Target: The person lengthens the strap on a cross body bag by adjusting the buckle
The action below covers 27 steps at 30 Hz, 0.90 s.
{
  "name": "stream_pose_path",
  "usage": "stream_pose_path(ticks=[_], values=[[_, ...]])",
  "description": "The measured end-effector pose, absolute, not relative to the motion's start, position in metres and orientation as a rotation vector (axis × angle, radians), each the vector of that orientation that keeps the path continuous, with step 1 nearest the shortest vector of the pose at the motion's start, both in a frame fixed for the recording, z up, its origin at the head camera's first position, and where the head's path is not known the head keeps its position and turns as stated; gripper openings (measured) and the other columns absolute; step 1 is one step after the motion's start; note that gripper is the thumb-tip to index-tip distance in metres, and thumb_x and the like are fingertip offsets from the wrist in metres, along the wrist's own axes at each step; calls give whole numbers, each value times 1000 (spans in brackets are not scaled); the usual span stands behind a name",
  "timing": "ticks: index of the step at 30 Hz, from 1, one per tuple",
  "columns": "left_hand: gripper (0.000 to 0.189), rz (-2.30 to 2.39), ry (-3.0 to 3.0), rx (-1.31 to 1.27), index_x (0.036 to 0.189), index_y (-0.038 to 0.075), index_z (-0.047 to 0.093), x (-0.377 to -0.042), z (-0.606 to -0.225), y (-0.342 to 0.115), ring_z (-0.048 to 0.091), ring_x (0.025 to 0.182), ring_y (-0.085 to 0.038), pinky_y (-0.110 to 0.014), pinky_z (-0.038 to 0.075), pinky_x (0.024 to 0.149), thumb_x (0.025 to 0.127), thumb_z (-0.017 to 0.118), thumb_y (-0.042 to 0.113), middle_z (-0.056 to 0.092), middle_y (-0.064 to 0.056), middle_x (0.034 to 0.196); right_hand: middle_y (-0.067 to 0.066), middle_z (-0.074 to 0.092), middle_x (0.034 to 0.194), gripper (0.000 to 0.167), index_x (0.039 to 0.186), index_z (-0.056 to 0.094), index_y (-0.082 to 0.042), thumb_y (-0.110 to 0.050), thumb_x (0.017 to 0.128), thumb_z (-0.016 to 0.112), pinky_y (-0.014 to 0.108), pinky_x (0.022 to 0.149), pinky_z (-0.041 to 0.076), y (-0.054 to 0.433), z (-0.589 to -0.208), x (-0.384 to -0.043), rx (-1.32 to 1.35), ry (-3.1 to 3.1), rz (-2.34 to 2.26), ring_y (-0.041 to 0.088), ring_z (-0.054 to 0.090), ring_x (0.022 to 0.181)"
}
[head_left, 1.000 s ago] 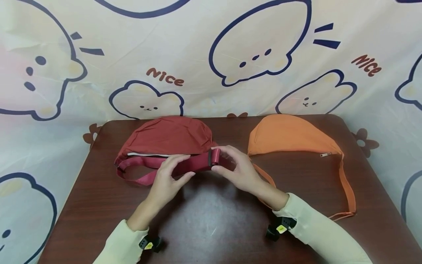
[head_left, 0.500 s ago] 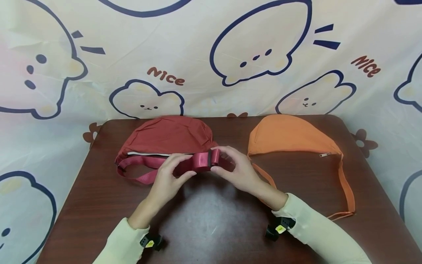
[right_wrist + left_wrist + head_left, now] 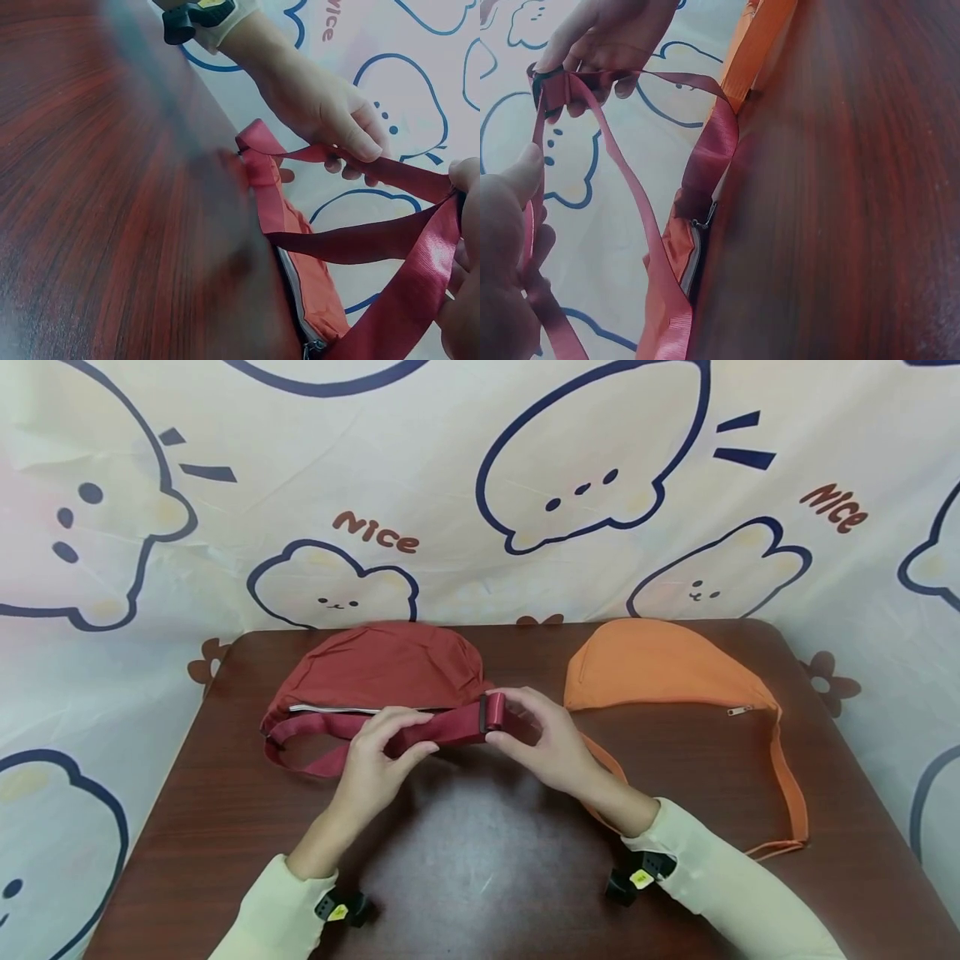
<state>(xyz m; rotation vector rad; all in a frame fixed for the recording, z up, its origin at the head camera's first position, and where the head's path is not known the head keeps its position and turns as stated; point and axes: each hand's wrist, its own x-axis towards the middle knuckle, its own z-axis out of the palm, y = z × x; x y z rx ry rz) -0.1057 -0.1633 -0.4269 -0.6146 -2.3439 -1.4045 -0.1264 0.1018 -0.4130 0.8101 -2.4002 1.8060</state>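
Observation:
A red waist bag [image 3: 390,668] lies at the back left of the table, its dark-red webbing strap [image 3: 453,725] raised in front of it between both hands. My left hand [image 3: 375,758] pinches the strap between thumb and fingers; the right wrist view shows this grip [image 3: 352,139]. At the strap's folded end, my right hand [image 3: 551,739] holds the black slider buckle [image 3: 483,714] by thumb and fingertips. Seen from the left wrist, the strap passes through the buckle [image 3: 538,94] and loops back to the bag. The bag's zipper [image 3: 694,259] runs along its near edge.
To the right lies an orange bag [image 3: 660,664], its strap [image 3: 787,777] trailing toward the front right and partly hidden by my right forearm. Behind the brown table [image 3: 480,877] hangs a pale cloth [image 3: 450,460] with cartoon drawings.
Half a second ago a slack fold of strap bulged beside the buckle; now the strap runs straighter between my hands. My right hand and the buckle have shifted slightly right, my left hand slightly left.

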Motion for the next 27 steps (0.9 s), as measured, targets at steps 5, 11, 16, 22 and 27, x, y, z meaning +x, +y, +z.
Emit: stream_pose_path(ticks=[5,11,16,22,27], values=[[39,-1412,-2364,-608,116,16,74,-107,-425,-158,61,105,-17,-25,47,88,80,85,7,70,0,114,0,67,114,47,133,64,-14,-14,89,81,40,89,56,100,-414,-126,808,-2421,1774,17,63,104],[40,-1420,-2369,-620,117,13,73,-109,-422,-147,60,106,-16,-26,50,88,80,86,6,69,0,114,-1,67,115,45,130,65,-13,-16,88,82,37,86,55,95,-415,-126,839,-2435,1734,16,62,101],[41,-1435,-2362,-656,118,10,73,-111,-418,-140,61,108,-17,-25,50,91,79,86,5,68,-2,115,1,67,117,42,128,65,-11,-15,89,81,40,86,55,90,-419,-128,901,-2431,1742,17,61,103],[49,-1422,-2406,-678,123,10,70,-112,-419,-138,61,111,-19,-33,50,95,78,88,7,67,-3,119,2,67,117,42,128,64,-9,-12,89,80,41,90,55,89,-421,-127,919,-2401,1772,17,62,106],[61,-1376,-2477,-669,131,10,66,-111,-422,-144,57,117,-20,-46,47,98,76,90,12,64,-4,125,4,66,121,45,131,61,-7,-7,90,78,36,95,53,89,-421,-127,938,-2369,1815,19,62,110]])
